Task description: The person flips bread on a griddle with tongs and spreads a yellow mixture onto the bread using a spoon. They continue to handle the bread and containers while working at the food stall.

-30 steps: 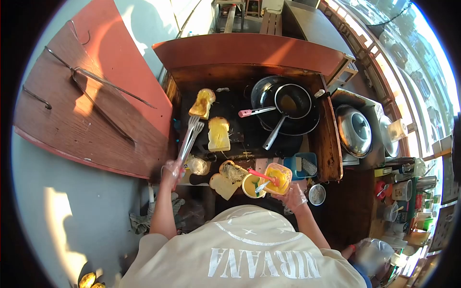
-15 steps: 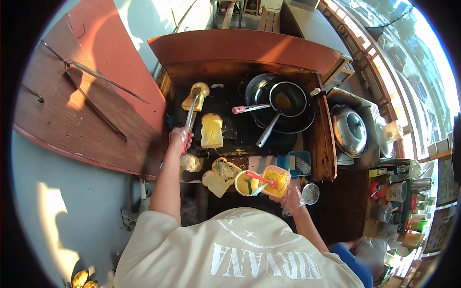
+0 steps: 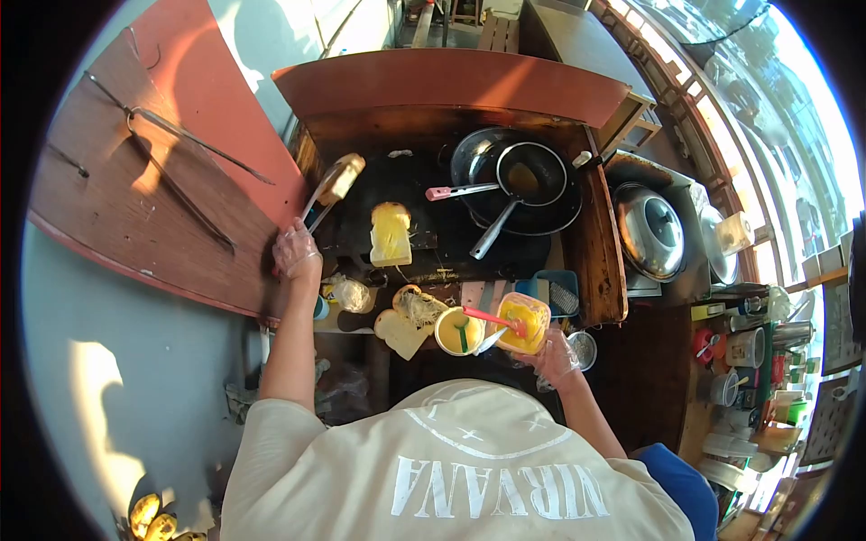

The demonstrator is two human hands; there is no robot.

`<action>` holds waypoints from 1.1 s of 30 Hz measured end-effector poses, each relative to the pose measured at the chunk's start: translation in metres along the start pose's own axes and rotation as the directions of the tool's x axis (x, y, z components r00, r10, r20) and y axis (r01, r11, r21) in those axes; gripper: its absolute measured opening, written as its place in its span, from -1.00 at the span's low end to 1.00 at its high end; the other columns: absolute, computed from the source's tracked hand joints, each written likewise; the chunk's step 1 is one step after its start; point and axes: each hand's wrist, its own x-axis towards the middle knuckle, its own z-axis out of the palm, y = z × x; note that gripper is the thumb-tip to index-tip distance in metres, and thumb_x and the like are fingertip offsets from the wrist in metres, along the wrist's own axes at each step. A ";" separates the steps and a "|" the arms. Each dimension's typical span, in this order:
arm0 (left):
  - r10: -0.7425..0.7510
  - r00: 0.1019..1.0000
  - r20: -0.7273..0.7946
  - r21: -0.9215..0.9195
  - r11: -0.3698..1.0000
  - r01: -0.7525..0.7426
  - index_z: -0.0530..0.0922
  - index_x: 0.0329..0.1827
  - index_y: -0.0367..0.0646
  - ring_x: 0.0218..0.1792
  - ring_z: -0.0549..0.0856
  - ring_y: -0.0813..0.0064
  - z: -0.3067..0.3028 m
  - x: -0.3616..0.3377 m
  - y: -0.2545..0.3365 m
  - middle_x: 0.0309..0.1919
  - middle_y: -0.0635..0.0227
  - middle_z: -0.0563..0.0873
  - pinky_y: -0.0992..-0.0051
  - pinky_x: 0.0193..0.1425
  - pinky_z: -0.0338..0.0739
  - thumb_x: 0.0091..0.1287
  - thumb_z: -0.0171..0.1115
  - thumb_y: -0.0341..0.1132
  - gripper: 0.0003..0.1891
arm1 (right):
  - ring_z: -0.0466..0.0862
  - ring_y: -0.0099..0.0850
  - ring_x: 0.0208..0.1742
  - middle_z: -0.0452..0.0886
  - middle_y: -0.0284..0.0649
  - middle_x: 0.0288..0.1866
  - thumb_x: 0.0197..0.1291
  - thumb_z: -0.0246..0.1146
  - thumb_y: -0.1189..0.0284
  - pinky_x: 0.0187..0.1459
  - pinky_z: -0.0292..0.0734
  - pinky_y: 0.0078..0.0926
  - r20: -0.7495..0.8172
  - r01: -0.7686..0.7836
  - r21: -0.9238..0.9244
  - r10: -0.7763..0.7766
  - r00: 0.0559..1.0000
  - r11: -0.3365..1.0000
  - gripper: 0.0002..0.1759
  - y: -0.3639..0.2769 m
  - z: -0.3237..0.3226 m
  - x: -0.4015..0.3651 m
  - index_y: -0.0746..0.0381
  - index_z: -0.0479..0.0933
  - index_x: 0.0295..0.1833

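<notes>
My left hand (image 3: 296, 251), in a clear plastic glove, is closed around metal tongs (image 3: 317, 200). Between their tips a toasted bread slice (image 3: 343, 178) is held tilted at the left side of the black griddle (image 3: 352, 236). Another slice with yellow spread (image 3: 391, 236) lies flat on the griddle. My right hand (image 3: 554, 357), also gloved, grips a clear plastic tub of yellow spread (image 3: 534, 337) with a red-handled utensil (image 3: 487, 316) in it. Beside it is a round tub (image 3: 445, 334) with a green utensil. Two more bread slices (image 3: 403, 335) lie left of that tub.
A small pan (image 3: 548, 185) sits in a larger wok (image 3: 471, 160) on the griddle's right. Wooden boards (image 3: 451, 86) wall the griddle. A blue container (image 3: 566, 281) stands near its front right. Farther right is a lidded pot (image 3: 651, 236).
My left hand has moved left and up, and the tongs have lifted the far bread slice from the griddle and tilted it. My right hand still holds the plastic tub, slightly shifted.
</notes>
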 end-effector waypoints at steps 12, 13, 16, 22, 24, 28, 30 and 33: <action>-0.047 0.992 0.116 -0.094 0.994 0.058 0.62 0.21 -0.12 -0.10 0.73 0.13 -0.070 -0.124 -0.070 -0.18 0.18 0.75 0.20 -0.02 0.60 0.27 0.22 -0.34 -0.59 | 0.62 -0.06 0.26 0.51 0.02 0.32 0.30 0.13 0.23 0.18 0.66 -0.04 0.144 -0.079 -0.108 0.095 0.985 0.991 -0.34 -0.007 0.019 0.014 0.35 0.26 0.41; -0.042 0.984 0.175 -0.188 0.979 0.075 0.64 0.19 -0.09 -0.11 0.73 0.09 -0.080 -0.135 -0.076 -0.19 0.13 0.75 0.18 -0.02 0.60 0.24 0.26 -0.35 -0.59 | 0.62 -0.06 0.26 0.51 0.03 0.32 0.31 0.12 0.21 0.19 0.65 -0.03 0.162 -0.081 -0.112 0.099 0.982 0.990 -0.35 -0.006 0.020 0.014 0.36 0.26 0.41; -0.047 0.925 0.378 -0.315 0.932 0.176 0.64 0.21 0.02 -0.09 0.71 0.06 -0.115 -0.162 -0.084 -0.15 0.14 0.75 0.14 0.01 0.59 0.21 0.32 -0.32 -0.56 | 0.63 -0.08 0.25 0.53 0.02 0.30 0.32 0.12 0.19 0.17 0.66 -0.04 0.138 -0.094 -0.089 0.106 0.985 0.992 -0.35 0.000 0.019 0.011 0.36 0.28 0.41; 0.347 0.934 0.087 -0.452 0.849 -0.273 0.67 0.12 0.06 -0.13 0.69 0.12 -0.067 -0.171 -0.083 -0.11 0.29 0.76 0.16 -0.01 0.58 0.28 0.28 -0.27 -0.66 | 0.60 -0.07 0.28 0.50 0.05 0.32 0.38 0.13 0.03 0.26 0.58 0.02 0.123 -0.100 -0.099 0.112 0.986 0.990 -0.28 0.005 0.019 0.012 0.37 0.26 0.40; 0.380 0.922 0.076 -0.372 0.869 -0.328 0.68 0.10 0.06 -0.15 0.68 0.14 -0.056 -0.161 -0.075 -0.12 0.30 0.76 0.16 -0.02 0.58 0.30 0.24 -0.27 -0.69 | 0.60 -0.07 0.29 0.50 0.06 0.32 0.37 0.12 0.10 0.26 0.58 0.03 0.109 -0.096 -0.111 0.108 0.988 0.989 -0.32 0.004 0.022 0.008 0.38 0.27 0.39; 0.433 0.901 -0.010 -0.261 0.869 -0.420 0.70 0.06 0.04 -0.22 0.67 0.20 -0.047 -0.134 -0.071 -0.14 0.36 0.76 0.15 -0.06 0.57 0.33 0.13 -0.30 -0.71 | 0.60 -0.06 0.28 0.50 0.07 0.32 0.36 0.11 0.15 0.27 0.57 0.03 0.085 -0.090 -0.077 0.097 0.992 0.993 -0.35 0.009 0.019 0.003 0.38 0.27 0.39; 0.458 0.889 -0.023 -0.271 0.853 -0.446 0.70 0.05 0.03 -0.22 0.66 0.21 -0.048 -0.123 -0.070 -0.16 0.38 0.76 0.15 -0.06 0.57 0.32 0.12 -0.31 -0.70 | 0.60 -0.04 0.27 0.50 0.08 0.30 0.36 0.10 0.20 0.27 0.56 0.07 0.071 -0.098 -0.067 0.102 0.992 0.993 -0.37 0.016 0.015 0.001 0.41 0.27 0.38; 0.491 0.871 -0.002 -0.277 0.837 -0.473 0.71 0.04 0.04 -0.21 0.66 0.22 -0.058 -0.110 -0.069 -0.18 0.39 0.75 0.16 -0.07 0.57 0.31 0.13 -0.32 -0.70 | 0.59 0.00 0.27 0.51 0.10 0.29 0.36 0.09 0.25 0.27 0.55 0.11 0.010 -0.108 -0.012 0.109 0.994 0.994 -0.40 0.021 0.011 -0.004 0.45 0.27 0.36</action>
